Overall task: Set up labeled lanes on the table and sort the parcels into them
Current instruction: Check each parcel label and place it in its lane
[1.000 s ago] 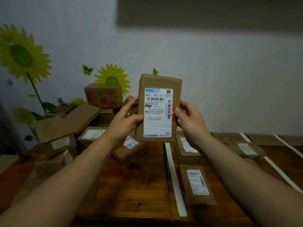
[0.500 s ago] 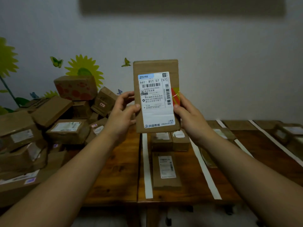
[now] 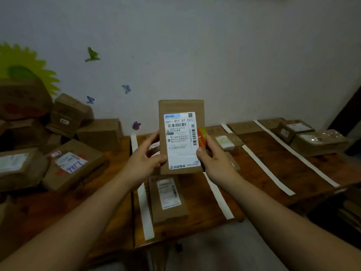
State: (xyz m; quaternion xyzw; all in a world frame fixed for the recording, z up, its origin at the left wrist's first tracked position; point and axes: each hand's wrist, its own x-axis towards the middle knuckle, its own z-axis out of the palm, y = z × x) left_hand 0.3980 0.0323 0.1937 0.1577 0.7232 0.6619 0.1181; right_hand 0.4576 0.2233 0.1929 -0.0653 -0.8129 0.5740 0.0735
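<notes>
Parcel point(image 3: 180, 136), brown cardboard, held upright in the air above the desk point(image 3: 273, 163), over the leftmost taped lane and close in front of the person, label side to the camera. White shipping label reads "661- B11 57 [57]"; a red and yellow sticker sits at its right edge. Both bare forearms reach forward from the lower corners of the view and converge on it. Left hand point(image 3: 144, 159) grips the left edge low down, thumb laid on the front near the label's lower left corner, fingers point(image 3: 151, 138) curled toward the back face. Right hand point(image 3: 214, 159) grips the right edge at about the same height, thumb pressed on the front by the label's lower right, the other fingers hidden behind the cardboard. So both sets of fingers are clamped on the box, one per side. Below it, four strips of white tape point(image 3: 143, 202) run front to back across the desk, marking lanes. A flat parcel point(image 3: 168, 198) lies label up in the lane under the hands. Another small box point(image 3: 226, 141) lies in the next lane to the right, and two more boxes point(image 3: 318, 142) sit at the far right. A loose pile of parcels point(image 3: 74, 165) covers the desk's left end against the wall point(image 3: 214, 55), which carries sunflower and butterfly stickers.
</notes>
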